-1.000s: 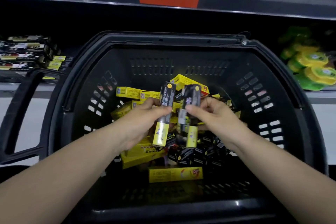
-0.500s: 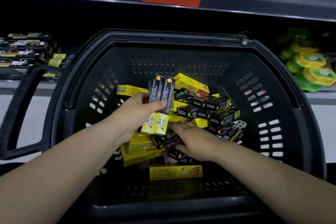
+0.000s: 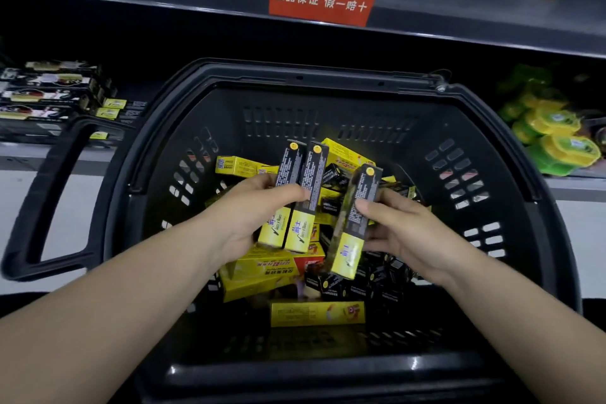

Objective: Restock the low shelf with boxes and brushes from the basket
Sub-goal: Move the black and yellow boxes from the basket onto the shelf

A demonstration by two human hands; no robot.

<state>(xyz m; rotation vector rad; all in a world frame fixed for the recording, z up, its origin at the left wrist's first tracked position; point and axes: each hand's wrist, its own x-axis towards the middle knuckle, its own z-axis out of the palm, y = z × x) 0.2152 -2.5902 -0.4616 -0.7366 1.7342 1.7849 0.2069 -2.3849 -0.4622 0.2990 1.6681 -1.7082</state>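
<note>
Three slim black-and-yellow boxes are now up out of the pile, where half a second ago you held only two. Your black shopping basket (image 3: pixel 328 102) sits in front of the low shelf (image 3: pixel 39 154), its left end already part-filled with rows of dark flat packs (image 3: pixel 49 98) and a few yellow-ended boxes; the gap behind the basket rim looks dark and open. Inside the basket lies a loose heap of long yellow boxes (image 3: pixel 262 275) and small black boxes (image 3: pixel 357 285), so plenty remains to move.

Your left hand (image 3: pixel 252 216) is closed around the pair of boxes (image 3: pixel 300 197), side by side and nearly upright, thumb pressed across their fronts. Your right hand (image 3: pixel 403 233), which was down among the small black boxes a moment ago, has come up gripping a third box (image 3: pixel 354 220), tilted slightly, thumb on its face and fingers behind.

That means you are gathering a handful, not shelving one at a time. Likely next you pass the third box to the pair, or carry all three to the shelf.
</note>
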